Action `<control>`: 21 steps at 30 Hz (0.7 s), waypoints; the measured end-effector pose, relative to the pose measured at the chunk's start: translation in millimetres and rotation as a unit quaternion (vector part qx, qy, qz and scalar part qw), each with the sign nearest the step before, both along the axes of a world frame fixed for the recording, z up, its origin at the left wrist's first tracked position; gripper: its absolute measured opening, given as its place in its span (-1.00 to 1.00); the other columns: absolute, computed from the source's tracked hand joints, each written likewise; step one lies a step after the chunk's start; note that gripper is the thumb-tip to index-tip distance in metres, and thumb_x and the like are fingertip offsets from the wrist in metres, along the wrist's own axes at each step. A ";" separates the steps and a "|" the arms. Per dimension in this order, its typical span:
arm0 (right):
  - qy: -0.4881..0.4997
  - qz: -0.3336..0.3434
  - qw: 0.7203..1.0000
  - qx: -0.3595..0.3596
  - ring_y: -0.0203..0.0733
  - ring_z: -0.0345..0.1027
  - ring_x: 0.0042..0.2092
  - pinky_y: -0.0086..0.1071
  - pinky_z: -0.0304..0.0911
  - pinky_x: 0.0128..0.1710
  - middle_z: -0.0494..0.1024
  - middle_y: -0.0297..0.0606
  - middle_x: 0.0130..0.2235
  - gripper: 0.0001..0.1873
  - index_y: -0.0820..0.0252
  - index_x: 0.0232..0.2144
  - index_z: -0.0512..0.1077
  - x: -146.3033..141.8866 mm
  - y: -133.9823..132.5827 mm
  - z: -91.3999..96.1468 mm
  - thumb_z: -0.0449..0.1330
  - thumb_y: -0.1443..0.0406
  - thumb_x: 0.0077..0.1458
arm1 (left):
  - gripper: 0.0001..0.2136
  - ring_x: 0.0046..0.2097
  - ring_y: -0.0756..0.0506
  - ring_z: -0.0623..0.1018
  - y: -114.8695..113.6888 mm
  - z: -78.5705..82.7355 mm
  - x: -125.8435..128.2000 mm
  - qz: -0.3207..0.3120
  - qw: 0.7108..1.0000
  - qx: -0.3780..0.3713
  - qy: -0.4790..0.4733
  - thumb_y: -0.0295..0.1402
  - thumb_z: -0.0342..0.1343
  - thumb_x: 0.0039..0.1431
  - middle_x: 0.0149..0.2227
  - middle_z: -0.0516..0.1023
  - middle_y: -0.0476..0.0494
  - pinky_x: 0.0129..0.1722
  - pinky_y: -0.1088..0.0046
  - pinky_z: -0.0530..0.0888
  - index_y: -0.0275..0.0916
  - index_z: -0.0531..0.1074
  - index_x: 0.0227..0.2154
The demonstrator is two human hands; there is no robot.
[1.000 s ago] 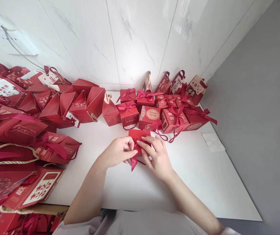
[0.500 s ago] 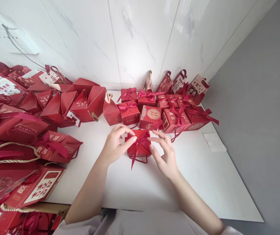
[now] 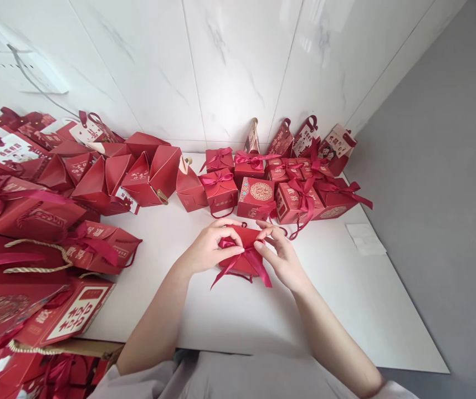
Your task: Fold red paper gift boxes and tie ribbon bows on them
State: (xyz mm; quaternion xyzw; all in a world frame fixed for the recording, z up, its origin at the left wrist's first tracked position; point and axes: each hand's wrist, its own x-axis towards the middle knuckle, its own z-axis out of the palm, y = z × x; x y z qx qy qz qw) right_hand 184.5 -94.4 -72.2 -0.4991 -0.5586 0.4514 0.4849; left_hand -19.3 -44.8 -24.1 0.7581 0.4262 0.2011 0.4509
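A small red gift box [image 3: 242, 256] with a dark red ribbon [image 3: 252, 261] sits on the white table [image 3: 238, 316] between my hands. My left hand [image 3: 210, 246] is closed, pinching the ribbon at the box's left top. On the right top, my right hand [image 3: 281, 256] pinches the ribbon too. Two ribbon tails hang down over the box's front, spread left and right.
A row of tied red gift boxes [image 3: 258, 197] stands just behind, against the marble wall. Piles of larger red bags and boxes [image 3: 46, 221] fill the left side. A folded white paper [image 3: 364, 239] lies at the right. The table's right edge drops to grey floor.
My hands had opened off the box; now both are shut on the ribbon at its top. The ribbon tails have spread apart over the front.
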 end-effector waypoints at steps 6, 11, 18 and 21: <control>-0.060 0.027 0.997 0.031 0.02 0.12 0.27 0.05 0.03 0.22 0.33 -0.07 0.19 -0.87 0.13 -0.39 0.35 4.7 2.7 -3.0 0.23 0.22 0.10 | -0.84 0.12 -0.22 0.41 0.8 -1.1 2.6 -0.003 1.000 -0.005 0.008 -0.20 0.16 0.12 0.16 0.31 -0.14 -0.01 0.28 0.39 -0.17 0.52 -0.39; 0.024 0.053 0.998 -0.006 0.02 0.20 0.24 0.01 0.09 0.21 0.34 -0.09 0.20 -0.77 0.13 -0.44 0.33 6.0 2.3 0.5 0.28 0.17 0.07 | -0.82 0.17 -0.20 0.38 3.4 3.9 -7.4 -0.032 0.998 -0.033 -0.045 -0.25 0.20 0.08 0.16 0.33 -0.15 0.12 0.24 0.35 -0.14 0.47 -0.25; 0.079 0.055 0.995 -0.032 -0.03 0.30 0.15 -0.15 0.29 0.06 0.38 -0.16 0.15 -0.85 0.12 -0.37 0.37 4.7 2.2 2.7 0.25 0.21 0.09 | -0.86 0.30 -0.21 0.21 7.4 13.8 -26.2 -0.034 0.998 -0.018 -0.046 -0.28 0.18 0.11 0.18 0.35 -0.15 0.25 0.14 0.20 -0.16 0.40 -0.30; 0.084 0.049 0.994 -0.047 -0.06 0.39 0.04 -0.19 0.35 -0.03 0.46 -0.17 0.03 -0.88 0.13 -0.33 0.39 3.6 2.3 0.6 0.20 0.21 0.12 | -0.86 0.27 -0.23 0.25 8.6 12.8 -26.7 -0.038 0.999 -0.013 -0.016 -0.24 0.18 0.10 0.17 0.35 -0.15 0.25 0.14 0.19 -0.18 0.40 -0.38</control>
